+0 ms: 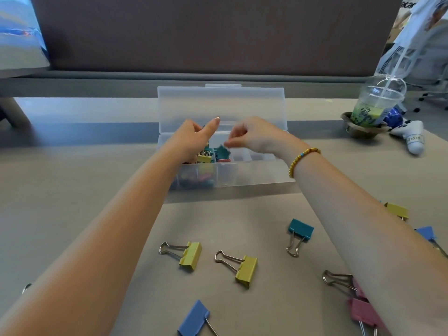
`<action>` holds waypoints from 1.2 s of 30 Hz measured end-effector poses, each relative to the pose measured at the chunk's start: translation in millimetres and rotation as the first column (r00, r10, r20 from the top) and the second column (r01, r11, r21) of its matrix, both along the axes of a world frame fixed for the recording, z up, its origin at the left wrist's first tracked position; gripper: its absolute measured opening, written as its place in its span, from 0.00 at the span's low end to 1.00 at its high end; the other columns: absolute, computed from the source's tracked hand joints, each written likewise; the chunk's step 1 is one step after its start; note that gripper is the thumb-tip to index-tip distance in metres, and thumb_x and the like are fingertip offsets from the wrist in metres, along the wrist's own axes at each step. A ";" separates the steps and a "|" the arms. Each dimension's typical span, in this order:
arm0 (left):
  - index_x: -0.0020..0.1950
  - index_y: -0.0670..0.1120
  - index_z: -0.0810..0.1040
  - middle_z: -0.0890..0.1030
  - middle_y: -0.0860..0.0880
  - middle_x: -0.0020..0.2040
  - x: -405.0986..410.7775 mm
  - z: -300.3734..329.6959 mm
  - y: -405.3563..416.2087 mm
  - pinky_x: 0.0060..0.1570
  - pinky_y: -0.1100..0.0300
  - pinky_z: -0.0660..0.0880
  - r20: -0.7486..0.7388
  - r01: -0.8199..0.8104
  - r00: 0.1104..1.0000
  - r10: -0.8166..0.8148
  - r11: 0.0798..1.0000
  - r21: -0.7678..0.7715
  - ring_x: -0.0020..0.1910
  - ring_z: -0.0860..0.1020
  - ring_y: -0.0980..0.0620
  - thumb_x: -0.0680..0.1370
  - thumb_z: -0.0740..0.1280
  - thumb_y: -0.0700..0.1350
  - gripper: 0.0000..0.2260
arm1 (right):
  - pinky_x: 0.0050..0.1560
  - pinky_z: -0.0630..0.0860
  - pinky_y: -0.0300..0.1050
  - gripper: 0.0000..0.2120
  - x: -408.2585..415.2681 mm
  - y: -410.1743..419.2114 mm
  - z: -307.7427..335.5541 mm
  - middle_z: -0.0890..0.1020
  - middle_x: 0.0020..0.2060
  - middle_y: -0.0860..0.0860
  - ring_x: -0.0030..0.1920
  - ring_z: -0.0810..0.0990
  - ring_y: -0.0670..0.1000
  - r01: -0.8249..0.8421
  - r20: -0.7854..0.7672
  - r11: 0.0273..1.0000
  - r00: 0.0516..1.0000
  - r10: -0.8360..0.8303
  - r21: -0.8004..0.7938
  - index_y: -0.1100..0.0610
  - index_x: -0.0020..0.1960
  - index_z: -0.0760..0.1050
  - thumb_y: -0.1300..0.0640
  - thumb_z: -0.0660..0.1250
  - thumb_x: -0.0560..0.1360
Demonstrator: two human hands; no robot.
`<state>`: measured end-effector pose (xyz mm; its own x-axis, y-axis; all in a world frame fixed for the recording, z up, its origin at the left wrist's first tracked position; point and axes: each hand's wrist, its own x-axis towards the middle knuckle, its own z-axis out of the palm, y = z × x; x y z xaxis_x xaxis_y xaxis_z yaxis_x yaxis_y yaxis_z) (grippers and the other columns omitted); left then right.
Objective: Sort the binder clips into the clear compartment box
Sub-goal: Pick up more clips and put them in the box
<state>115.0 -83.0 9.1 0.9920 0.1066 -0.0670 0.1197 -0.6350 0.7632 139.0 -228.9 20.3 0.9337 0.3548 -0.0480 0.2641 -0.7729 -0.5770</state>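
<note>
Both hands hover over the clear compartment box (242,175): right hand (254,137) fingers curled together above a blurred teal clip (221,151), grip unclear, left hand (191,139) grip hidden; the clip risks landing in the wrong compartment.

hands: 2 — left hand (191,139), right hand (254,137) | clear compartment box (254,170): 1 | loose binder clips on table (242,219): yellow 3, blue 2, pink 2, teal 1 | plastic cup (375,105): 1 | bead bracelet (299,158): 1
</note>
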 end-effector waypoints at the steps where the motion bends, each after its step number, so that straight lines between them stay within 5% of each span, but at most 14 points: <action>1: 0.56 0.43 0.68 0.69 0.44 0.40 0.4 0.7 2.1 0.40 0.59 0.70 -0.039 0.015 0.999 -0.015 1.000 0.006 0.37 0.71 0.52 0.77 0.51 0.64 0.25 | 0.45 0.67 0.41 0.07 -1.4 -0.4 1.9 0.76 0.40 0.48 0.43 0.71 0.47 -0.059 -0.067 0.991 0.996 0.051 -0.124 0.55 0.50 0.77 0.52 0.66 0.76; 3: 0.57 0.42 0.72 0.68 0.38 0.39 4.2 -0.4 4.2 0.43 0.56 0.71 -0.108 -0.001 0.994 -0.013 0.993 -0.121 0.38 0.73 0.48 0.78 0.48 0.63 0.27 | 0.47 0.67 0.43 0.08 -2.8 1.3 4.4 0.77 0.43 0.48 0.45 0.72 0.48 -0.139 -0.137 0.945 0.985 0.102 -0.297 0.54 0.51 0.78 0.51 0.65 0.76; 6: 0.56 0.41 0.77 0.64 0.46 0.34 9.1 -0.2 5.0 0.32 0.60 0.65 -0.128 -0.083 0.991 0.046 0.948 -0.307 0.31 0.64 0.52 0.80 0.51 0.49 0.19 | 0.47 0.67 0.43 0.10 -0.5 8.1 6.0 0.77 0.46 0.49 0.47 0.72 0.50 -0.175 -0.134 0.908 0.982 0.134 -0.381 0.54 0.55 0.78 0.52 0.64 0.77; 8: 0.61 0.39 0.75 0.68 0.48 0.35 11.5 -0.5 4.8 0.34 0.60 0.67 -0.086 -0.048 0.996 0.028 0.970 -0.237 0.32 0.67 0.52 0.80 0.53 0.42 0.16 | 0.47 0.67 0.43 0.11 2.1 11.6 6.7 0.76 0.47 0.49 0.48 0.72 0.50 -0.190 -0.116 0.889 0.981 0.155 -0.417 0.56 0.57 0.78 0.53 0.64 0.77; 12: 0.55 0.46 0.73 0.73 0.45 0.44 10.2 -3.7 4.1 0.44 0.57 0.71 -0.006 -0.012 1.000 0.011 0.992 -0.129 0.44 0.71 0.49 0.81 0.50 0.39 0.12 | 0.46 0.67 0.43 0.12 6.4 14.1 10.2 0.76 0.47 0.50 0.47 0.72 0.50 -0.184 -0.079 0.860 0.983 0.167 -0.475 0.57 0.57 0.77 0.52 0.63 0.78; 14: 0.58 0.45 0.72 0.72 0.47 0.41 11.4 -5.0 5.8 0.40 0.60 0.72 0.016 -0.019 1.000 0.021 0.990 -0.139 0.41 0.71 0.52 0.81 0.52 0.38 0.11 | 0.41 0.68 0.41 0.11 8.1 14.7 11.7 0.77 0.44 0.50 0.42 0.73 0.48 -0.150 -0.031 0.875 0.988 0.153 -0.461 0.58 0.56 0.76 0.52 0.62 0.78; 17: 0.64 0.43 0.68 0.74 0.45 0.51 12.2 -6.2 6.9 0.38 0.64 0.72 0.034 -0.020 0.999 0.025 0.990 -0.140 0.46 0.72 0.51 0.80 0.58 0.39 0.12 | 0.37 0.68 0.38 0.09 9.4 16.7 15.0 0.77 0.41 0.49 0.39 0.73 0.47 -0.150 0.003 0.864 0.985 0.173 -0.480 0.57 0.54 0.76 0.53 0.63 0.78; 22: 0.64 0.42 0.65 0.75 0.42 0.57 11.5 -6.3 6.0 0.41 0.61 0.74 0.058 -0.015 0.998 0.024 0.989 -0.150 0.49 0.74 0.50 0.79 0.62 0.40 0.15 | 0.36 0.71 0.37 0.04 6.6 25.3 17.8 0.77 0.44 0.50 0.38 0.73 0.46 -0.303 -0.215 0.780 0.952 0.219 -0.547 0.50 0.53 0.74 0.55 0.62 0.78; 24: 0.64 0.42 0.65 0.75 0.44 0.54 11.8 -5.7 5.4 0.41 0.61 0.74 0.065 -0.007 0.998 0.017 0.988 -0.155 0.48 0.75 0.51 0.79 0.62 0.40 0.15 | 0.42 0.74 0.40 0.08 7.8 27.9 12.4 0.78 0.43 0.49 0.40 0.74 0.47 -0.248 -0.159 0.794 0.968 0.192 -0.554 0.53 0.55 0.75 0.54 0.63 0.78; 29: 0.63 0.39 0.68 0.76 0.44 0.50 14.9 -4.5 2.3 0.36 0.64 0.75 0.061 -0.005 0.998 0.016 0.983 -0.185 0.42 0.76 0.52 0.80 0.57 0.36 0.11 | 0.45 0.71 0.44 0.08 10.1 22.4 3.8 0.78 0.49 0.56 0.45 0.73 0.53 0.076 0.245 0.907 0.969 0.031 -0.414 0.60 0.56 0.74 0.59 0.64 0.77; 32: 0.62 0.40 0.71 0.77 0.44 0.46 15.3 -6.6 -0.4 0.39 0.64 0.76 0.045 0.011 0.999 -0.004 0.984 -0.176 0.36 0.76 0.57 0.80 0.58 0.37 0.11 | 0.43 0.68 0.42 0.09 4.8 17.5 7.2 0.76 0.46 0.54 0.43 0.72 0.50 0.031 0.194 0.969 0.981 0.018 -0.247 0.60 0.55 0.74 0.56 0.61 0.79; 36: 0.64 0.43 0.68 0.74 0.47 0.46 10.1 -6.0 -2.6 0.43 0.63 0.76 0.076 0.027 0.997 -0.008 0.970 -0.244 0.41 0.78 0.53 0.79 0.61 0.38 0.13 | 0.35 0.70 0.36 0.14 -0.3 14.8 6.9 0.76 0.43 0.49 0.36 0.71 0.44 -0.001 0.048 1.000 0.999 0.001 0.011 0.57 0.53 0.73 0.50 0.54 0.81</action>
<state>125.1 -85.6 3.1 0.9968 0.0786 -0.0155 0.0479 -0.4297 0.9017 138.7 -214.2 27.2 0.9345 0.3561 0.0011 0.2927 -0.7662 -0.5721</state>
